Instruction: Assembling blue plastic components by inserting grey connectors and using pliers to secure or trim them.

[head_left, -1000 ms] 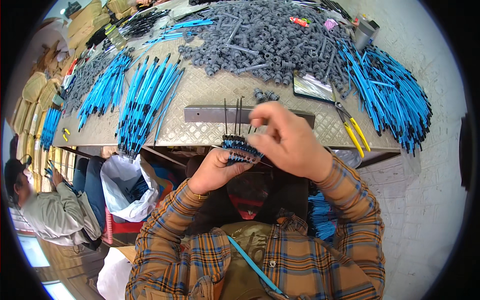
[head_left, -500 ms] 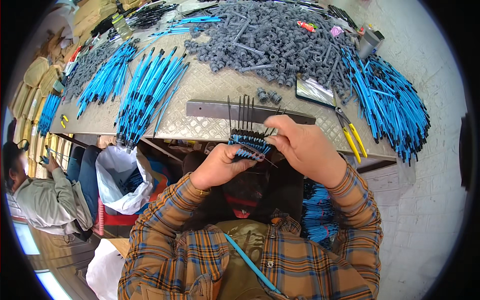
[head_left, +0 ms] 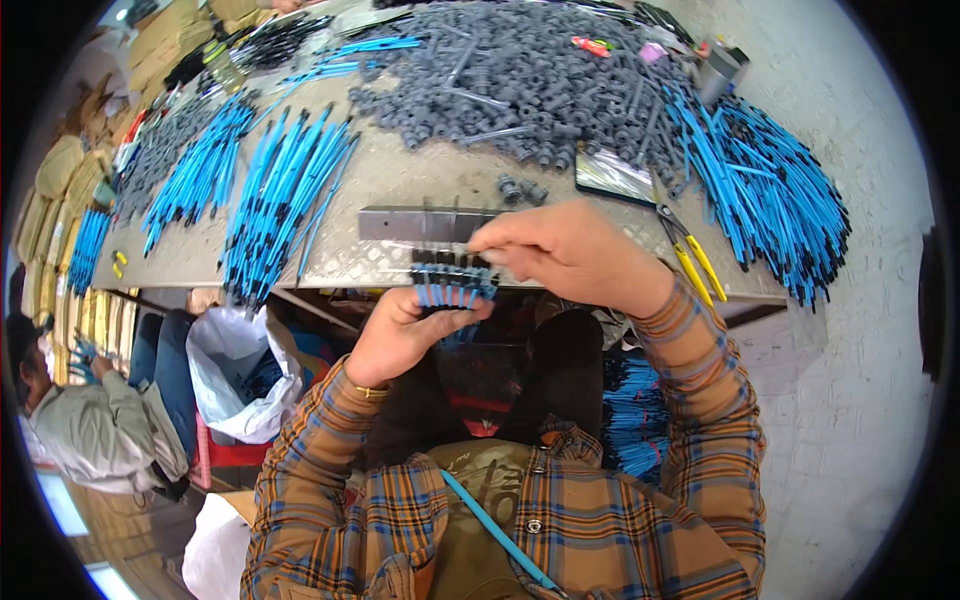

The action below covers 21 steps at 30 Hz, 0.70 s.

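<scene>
My left hand [head_left: 405, 335] grips a small row of blue rods with black ends [head_left: 452, 285], held upright side by side at the table's front edge. My right hand [head_left: 570, 252] pinches the right end of that row from above, its fingertips at the rods' black tips. Just behind the row lies a flat grey metal bar [head_left: 420, 224] on the metal table [head_left: 400, 180]. A big heap of small grey plastic pieces [head_left: 520, 80] covers the far middle of the table.
Piles of blue rods lie at the left [head_left: 285, 195] and the right [head_left: 775, 200]. Yellow-handled pliers [head_left: 690, 260] rest near the right front edge. A white bag [head_left: 235, 370] hangs below the table. Another person [head_left: 85, 430] sits at the lower left.
Both hands have stayed at the table's front edge with the row of rods. The row has dropped a little, so its thin tips stand lower against the grey bar.
</scene>
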### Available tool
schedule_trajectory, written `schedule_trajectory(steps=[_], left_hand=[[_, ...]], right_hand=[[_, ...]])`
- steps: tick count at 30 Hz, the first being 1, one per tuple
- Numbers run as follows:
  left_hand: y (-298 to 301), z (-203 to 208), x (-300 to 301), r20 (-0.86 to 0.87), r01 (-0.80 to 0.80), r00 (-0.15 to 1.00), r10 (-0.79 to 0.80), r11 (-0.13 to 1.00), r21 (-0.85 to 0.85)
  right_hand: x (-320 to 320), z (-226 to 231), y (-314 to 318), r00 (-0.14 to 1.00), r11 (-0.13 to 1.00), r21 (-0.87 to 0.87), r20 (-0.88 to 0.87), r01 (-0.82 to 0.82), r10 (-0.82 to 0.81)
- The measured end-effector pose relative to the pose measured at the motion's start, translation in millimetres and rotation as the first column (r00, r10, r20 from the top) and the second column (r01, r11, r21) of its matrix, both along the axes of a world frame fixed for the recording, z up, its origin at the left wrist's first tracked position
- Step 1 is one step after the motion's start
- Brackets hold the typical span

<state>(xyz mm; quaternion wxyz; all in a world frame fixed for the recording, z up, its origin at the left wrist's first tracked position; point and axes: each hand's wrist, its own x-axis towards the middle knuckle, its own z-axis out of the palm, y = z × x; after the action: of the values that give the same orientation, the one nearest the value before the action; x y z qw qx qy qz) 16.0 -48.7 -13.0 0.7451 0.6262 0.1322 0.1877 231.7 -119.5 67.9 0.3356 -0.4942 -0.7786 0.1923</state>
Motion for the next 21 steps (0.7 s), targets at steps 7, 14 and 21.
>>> schedule_trajectory(steps=[7, 14, 21], left_hand=[[0, -6, 8, -0.002, -0.121, 0.992, 0.123, 0.982, 0.147], [2, -8, 7, 0.045, -0.105, 0.993, 0.105, 0.994, -0.005], [4, -6, 13, 0.061, -0.1, 0.992, 0.108, 0.987, -0.124]], right_hand=[[5, -8, 14, 1.0, 0.999, 0.048, 0.027, 0.011, -0.013], [82, -21, 27, 0.927, 0.921, -0.148, -0.056, 0.361, -0.372], [182, -88, 34, 0.534, 0.753, 0.164, 0.611, 0.637, -0.584]])
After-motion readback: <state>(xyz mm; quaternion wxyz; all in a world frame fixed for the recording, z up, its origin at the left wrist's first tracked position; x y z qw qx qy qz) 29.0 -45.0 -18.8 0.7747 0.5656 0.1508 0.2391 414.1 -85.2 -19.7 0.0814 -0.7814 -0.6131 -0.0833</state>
